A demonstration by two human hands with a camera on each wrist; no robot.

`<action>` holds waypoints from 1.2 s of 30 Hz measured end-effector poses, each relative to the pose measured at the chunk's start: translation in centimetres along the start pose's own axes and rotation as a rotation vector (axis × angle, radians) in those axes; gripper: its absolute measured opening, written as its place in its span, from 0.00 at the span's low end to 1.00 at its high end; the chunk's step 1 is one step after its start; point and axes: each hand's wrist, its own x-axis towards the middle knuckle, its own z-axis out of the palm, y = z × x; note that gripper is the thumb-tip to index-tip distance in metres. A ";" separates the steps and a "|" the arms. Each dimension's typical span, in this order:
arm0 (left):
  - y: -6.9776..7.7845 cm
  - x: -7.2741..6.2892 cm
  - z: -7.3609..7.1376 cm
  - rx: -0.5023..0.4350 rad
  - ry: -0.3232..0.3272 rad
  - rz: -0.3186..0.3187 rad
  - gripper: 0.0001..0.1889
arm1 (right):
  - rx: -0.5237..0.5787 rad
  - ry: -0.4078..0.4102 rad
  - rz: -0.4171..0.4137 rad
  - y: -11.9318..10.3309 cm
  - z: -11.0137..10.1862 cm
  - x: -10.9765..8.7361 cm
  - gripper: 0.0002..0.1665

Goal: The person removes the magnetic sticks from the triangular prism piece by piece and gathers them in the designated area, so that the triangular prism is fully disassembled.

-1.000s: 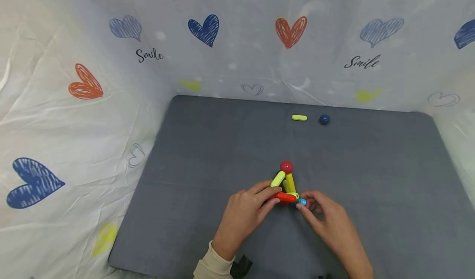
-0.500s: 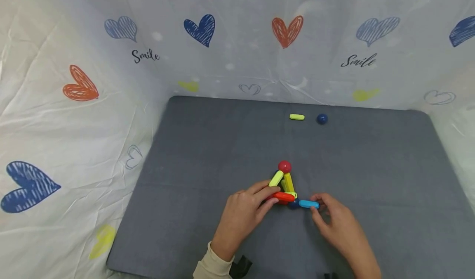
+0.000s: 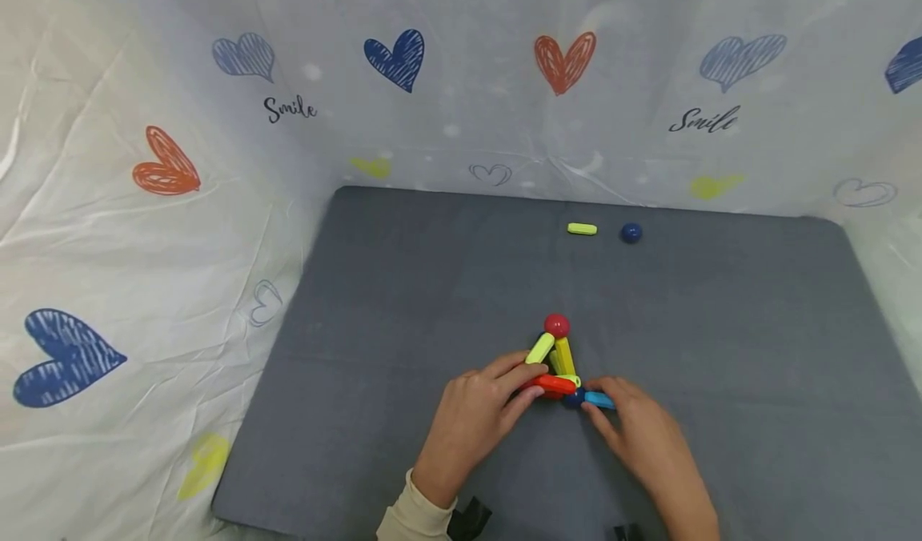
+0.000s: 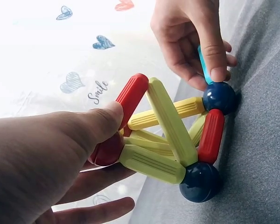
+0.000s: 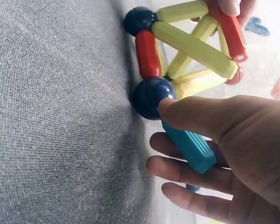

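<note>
While my left hand grips a rod-and-ball frame, my right hand pinches a turquoise rod at the frame's right side. The frame lies between both hands, toward the front of a grey table. As the left wrist view shows, my left thumb presses on an upper red rod and on a dark red ball, with my other fingers partly hidden behind; a lime-green rod leads from that ball to a left dark blue ball. A lower red rod joins this one to a right dark blue ball, against which the tip of the turquoise rod sits. My right thumb lies over the rod's end, touching or almost touching the ball, I cannot tell which; the remaining fingers extend loosely behind the rod. At the frame's far corner stands a bright red ball, met by a yellow rod. Well apart, near the table's back edge, lie a loose lime rod and, just to its right, a loose blue ball. Behind hangs a pale sheet printed with hearts and the word "Smile".
</note>
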 end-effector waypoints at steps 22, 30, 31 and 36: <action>0.1 0.0 0.2 -0.008 -0.003 -0.003 0.18 | -0.043 0.043 -0.035 0.4 -0.3 -0.1 0.14; 0.1 0.2 0.1 -0.007 -0.008 -0.009 0.18 | -0.060 0.199 -0.110 1.4 -2.8 2.0 0.15; 0.1 0.2 0.1 -0.006 -0.007 -0.010 0.18 | -0.065 0.223 -0.130 1.5 -3.0 2.5 0.16; 0.0 0.2 0.2 -0.001 -0.013 -0.011 0.18 | -0.042 0.249 -0.169 1.2 -3.8 5.4 0.17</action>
